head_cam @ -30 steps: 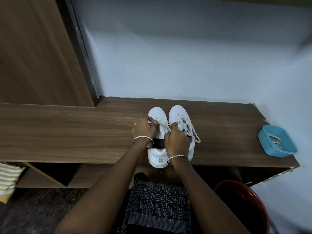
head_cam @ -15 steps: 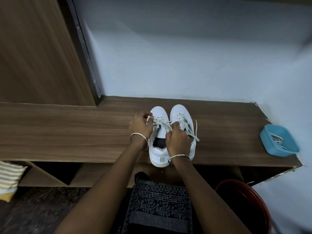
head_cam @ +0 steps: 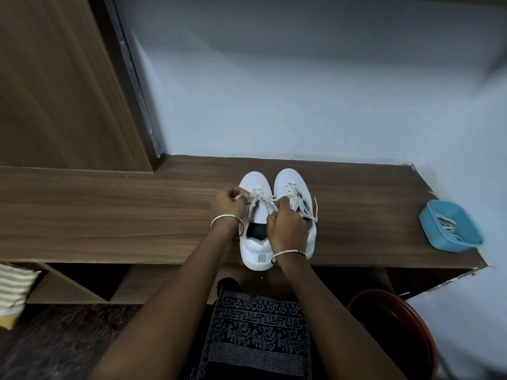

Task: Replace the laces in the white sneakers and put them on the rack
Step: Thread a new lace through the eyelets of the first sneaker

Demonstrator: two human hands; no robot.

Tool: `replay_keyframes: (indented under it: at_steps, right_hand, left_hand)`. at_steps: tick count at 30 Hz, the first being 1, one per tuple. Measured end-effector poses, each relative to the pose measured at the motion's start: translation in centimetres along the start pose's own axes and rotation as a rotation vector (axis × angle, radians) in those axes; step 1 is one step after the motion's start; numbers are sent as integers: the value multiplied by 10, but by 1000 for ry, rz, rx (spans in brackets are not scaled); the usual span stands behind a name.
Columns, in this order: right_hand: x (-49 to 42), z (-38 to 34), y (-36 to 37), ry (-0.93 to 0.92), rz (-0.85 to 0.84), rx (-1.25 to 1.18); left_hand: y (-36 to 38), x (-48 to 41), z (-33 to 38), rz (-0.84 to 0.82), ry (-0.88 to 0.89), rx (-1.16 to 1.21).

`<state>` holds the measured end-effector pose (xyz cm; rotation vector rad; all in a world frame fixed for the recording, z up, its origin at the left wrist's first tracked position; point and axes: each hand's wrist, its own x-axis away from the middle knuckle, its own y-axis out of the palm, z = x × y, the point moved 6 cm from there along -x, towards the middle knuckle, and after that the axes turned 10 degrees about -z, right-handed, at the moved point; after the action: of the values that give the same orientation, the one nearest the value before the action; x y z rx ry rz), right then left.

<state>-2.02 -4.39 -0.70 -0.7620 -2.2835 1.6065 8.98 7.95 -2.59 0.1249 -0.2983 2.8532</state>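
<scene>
Wall, pale and bare, rises behind the white sneakers, and a wooden panel stands well to their left. Under the sneakers runs the long wooden table; they sit side by side and touching, toes toward the wall, heels at the edge nearest us, with the heel of the left sneaker just over that edge. Below the sneakers, close to us, lies a dark patterned cloth, and to the lower right of them we see the rim of a red tub down beside the table. Well to the right of the sneakers a blue tray rests at the table's end with a bundle of spare laces inside. Far to the lower left of the sneakers a striped cloth shows at the frame edge.

Our left hand is at the outer side of the left sneaker, fingers curled and pinching one end of its lace. Our right hand lies over the seam between the two sneakers, fingers clenched on the other end, so the lace runs taut between both hands across the open tongue. The right sneaker is laced, its loose ends trailing over its outer side. A thin bangle circles our left wrist, just left of the sneakers.
</scene>
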Motion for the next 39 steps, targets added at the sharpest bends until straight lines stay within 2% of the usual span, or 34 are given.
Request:
replay_keyframes:
  at_steps: [2, 3, 8, 11, 14, 17, 20, 22, 24, 26, 27, 30, 32, 34, 36, 39]
  right_hand:
    - [0, 1, 1, -8, 1, -7]
    - [0, 1, 1, -10, 0, -13]
    - [0, 0, 2, -6, 0, -5]
    - [0, 0, 2, 3, -1, 2]
    - [0, -1, 2, -3, 2, -10]
    - [0, -1, 1, 2, 1, -13]
    - [0, -1, 1, 2, 6, -25]
    - [0, -1, 1, 4, 6, -35]
    - [0, 0, 2, -1, -2, -42]
    - [0, 0, 2, -4, -4, -38]
    - [0, 1, 3, -2, -3, -38]
    - [-1, 2, 4, -1, -2, -26]
    - [0, 1, 4, -16, 7, -31]
    - [0, 1, 5, -22, 18, -39]
    - [0, 1, 6, -15, 23, -41]
    - [-1, 1, 7, -18, 35, -61]
  left_hand:
    - [-17, 1, -19, 146, -131, 337]
    - [-23, 2, -30, 188, -185, 408]
    - [-41, 8, -73, 162, -340, 349]
    - [-42, 11, -53, 154, -196, 71]
    - [-34, 14, -12, 130, 115, -339]
    - [-6, 15, 18, -28, 361, -566]
    - [21, 15, 27, -138, 389, -879]
    - [26, 14, 28, -121, 346, -1032]
    - [24, 14, 32, -65, 323, -1053]
    - [21, 13, 32, -37, 297, -951]
    - [18, 11, 28, -52, 251, -815]
    - [5, 3, 5, -130, -42, -91]
    - [-7, 0, -16, -47, -308, 400]
    - [-17, 3, -35, 39, -491, 682]
    - [-30, 5, -54, 92, -558, 706]
    - [-42, 8, -73, 116, -615, 537]
